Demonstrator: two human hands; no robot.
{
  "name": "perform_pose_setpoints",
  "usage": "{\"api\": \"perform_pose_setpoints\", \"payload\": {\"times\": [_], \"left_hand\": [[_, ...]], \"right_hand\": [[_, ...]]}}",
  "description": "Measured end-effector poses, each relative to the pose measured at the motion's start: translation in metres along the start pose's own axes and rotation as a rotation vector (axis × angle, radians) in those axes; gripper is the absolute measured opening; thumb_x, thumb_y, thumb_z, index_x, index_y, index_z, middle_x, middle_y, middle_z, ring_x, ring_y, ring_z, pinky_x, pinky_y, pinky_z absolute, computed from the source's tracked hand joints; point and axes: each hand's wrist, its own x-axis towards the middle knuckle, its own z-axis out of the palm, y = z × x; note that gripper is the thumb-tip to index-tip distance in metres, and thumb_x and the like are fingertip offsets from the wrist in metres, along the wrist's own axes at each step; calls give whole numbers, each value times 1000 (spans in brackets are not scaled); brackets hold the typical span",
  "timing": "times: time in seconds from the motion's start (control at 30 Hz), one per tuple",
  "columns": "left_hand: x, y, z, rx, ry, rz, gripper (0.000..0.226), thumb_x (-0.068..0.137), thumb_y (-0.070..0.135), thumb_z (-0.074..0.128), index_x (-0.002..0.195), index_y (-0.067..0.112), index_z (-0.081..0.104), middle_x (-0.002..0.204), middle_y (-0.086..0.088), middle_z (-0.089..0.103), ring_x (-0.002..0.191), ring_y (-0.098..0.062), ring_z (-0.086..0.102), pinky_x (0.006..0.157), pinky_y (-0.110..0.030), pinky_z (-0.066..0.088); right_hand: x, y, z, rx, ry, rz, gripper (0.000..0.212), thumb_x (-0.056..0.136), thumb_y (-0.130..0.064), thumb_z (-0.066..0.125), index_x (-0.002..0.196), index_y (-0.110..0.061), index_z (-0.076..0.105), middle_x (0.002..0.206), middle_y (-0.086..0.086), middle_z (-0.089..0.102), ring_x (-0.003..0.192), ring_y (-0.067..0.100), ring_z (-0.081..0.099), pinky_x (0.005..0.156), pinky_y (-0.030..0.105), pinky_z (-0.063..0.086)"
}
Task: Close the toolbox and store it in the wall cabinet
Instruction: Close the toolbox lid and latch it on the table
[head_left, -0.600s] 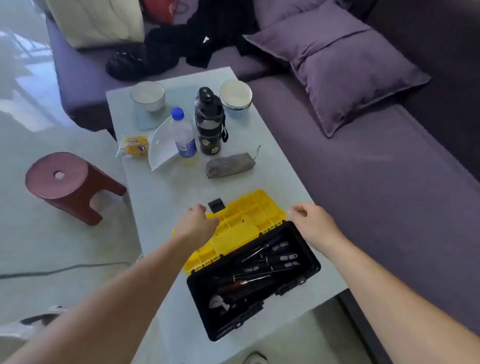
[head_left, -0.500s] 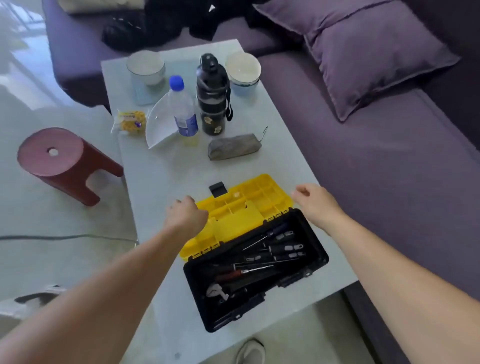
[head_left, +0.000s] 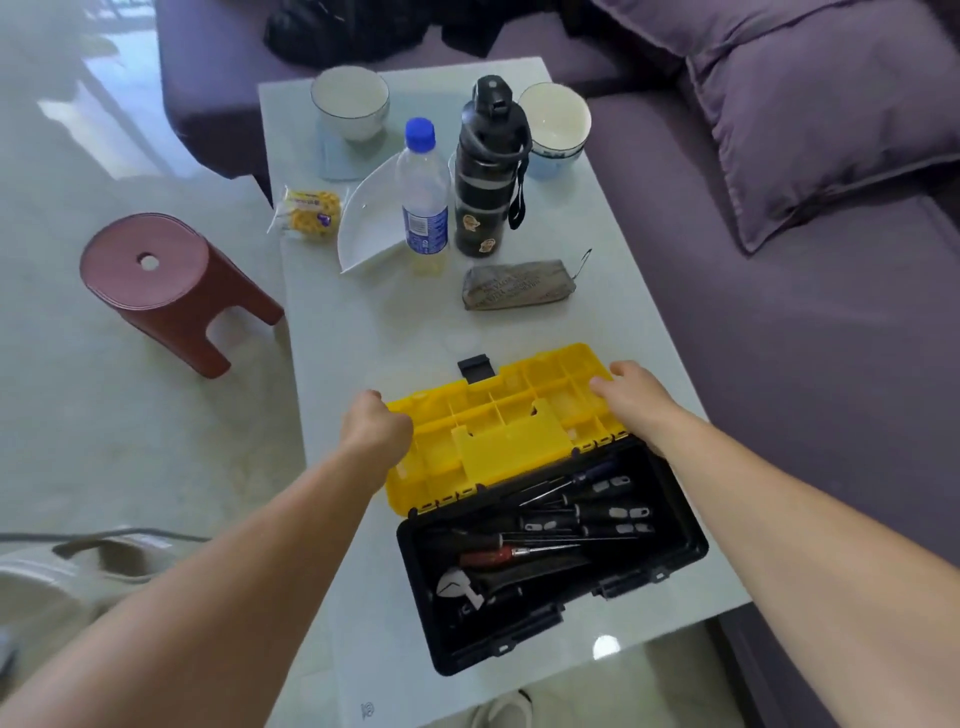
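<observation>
Lying open on the table (head_left: 363, 332), the toolbox (head_left: 550, 551) has its yellow lid (head_left: 498, 431) flung back toward 12 o'clock, long axis running 8 to 2. Left hand (head_left: 376, 434) curls on the lid's 9 o'clock end, right hand (head_left: 631, 402) grips the 3 o'clock end (equally near). Ribbed glossy plastic lid; black tub holds screwdrivers (head_left: 582, 512).

bare table (head_left: 363, 332) lies open beyond the folded-back yellow lid (head_left: 498, 426), up to the grey pouch (head_left: 517, 285). farther back, the plastic bottle (head_left: 423, 200), black flask (head_left: 488, 166), white dish (head_left: 369, 228) and two bowls (head_left: 350, 101) crowd the far end. the sofa (head_left: 779, 364) borders the table's right edge; the red stool (head_left: 156, 275) stands on the floor to the left.
</observation>
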Motion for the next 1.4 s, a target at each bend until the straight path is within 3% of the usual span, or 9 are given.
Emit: {"api": "perform_pose_setpoints", "payload": {"times": [0.3, 0.43, 0.6, 0.77, 0.87, 0.97, 1.1, 1.23, 1.4], "left_hand": [[-48, 18, -41, -375, 67, 81, 50, 88, 7, 60, 135, 14, 43, 126, -14, 52, 81, -19, 55, 61, -29, 42], [-94, 11, -60, -404, 90, 251, 34, 92, 31, 57, 121, 13, 55, 114, -9, 61, 102, -25, 59, 89, -42, 51], [-151, -18, -72, -51, 40, 629, 21, 87, 37, 63, 102, 24, 63, 98, 6, 61, 91, -10, 61, 78, -29, 49], [-182, -45, -65, 424, -157, 891, 26, 85, 37, 67, 104, 19, 66, 105, 4, 54, 88, -17, 60, 78, -32, 50], [-197, -54, -45, 617, -252, 890, 38, 84, 41, 66, 115, 19, 62, 120, 0, 51, 108, -22, 51, 91, -34, 45], [-200, -54, -20, 762, -186, 875, 42, 89, 42, 58, 125, 21, 56, 129, -1, 50, 119, -24, 42, 92, -38, 45], [-191, -55, 12, 977, -139, 864, 52, 87, 46, 56, 133, 22, 50, 134, -5, 46, 121, -29, 41, 95, -39, 43], [-180, -51, 27, 1017, -104, 879, 52, 81, 51, 60, 123, 21, 56, 127, -7, 46, 119, -29, 41, 90, -40, 46], [-170, -39, 10, 932, -131, 859, 57, 72, 61, 67, 117, 27, 60, 118, -1, 50, 108, -24, 46, 74, -35, 44]], "right_hand": [[-39, -6, -28, 173, 14, 28, 62, 95, -16, 47, 151, -10, 20, 159, 12, 26, 143, 33, 28, 113, 49, 26], [-70, 5, -45, 266, 4, -4, 60, 92, 6, 40, 149, -11, 30, 147, 11, 44, 137, 32, 38, 108, 44, 30], [-116, 34, -70, 594, -33, 0, 37, 92, -17, 35, 116, -22, 63, 126, 3, 64, 124, 21, 54, 103, 43, 33], [-144, 69, -69, 647, -161, -20, 50, 94, -49, 37, 120, -18, 66, 122, 4, 66, 119, 20, 55, 109, 40, 33], [-154, 92, -57, 533, -80, -33, 42, 91, -29, 56, 130, -13, 60, 134, 9, 60, 127, 26, 51, 113, 47, 33], [-158, 107, -46, 489, -47, -39, 45, 91, -20, 57, 135, -12, 55, 137, 8, 58, 123, 22, 51, 108, 38, 35], [-154, 128, -26, 443, -92, -43, 50, 92, -19, 55, 141, -13, 48, 144, 7, 53, 130, 22, 48, 113, 42, 34], [-154, 138, -12, 419, -84, -93, 60, 93, -24, 55, 149, -18, 34, 154, 2, 40, 139, 20, 38, 117, 46, 29], [-183, 143, 14, 623, 186, 42, 73, 89, -28, 64, 150, -12, 27, 156, 6, 34, 141, 22, 34, 105, 32, 29]]}}
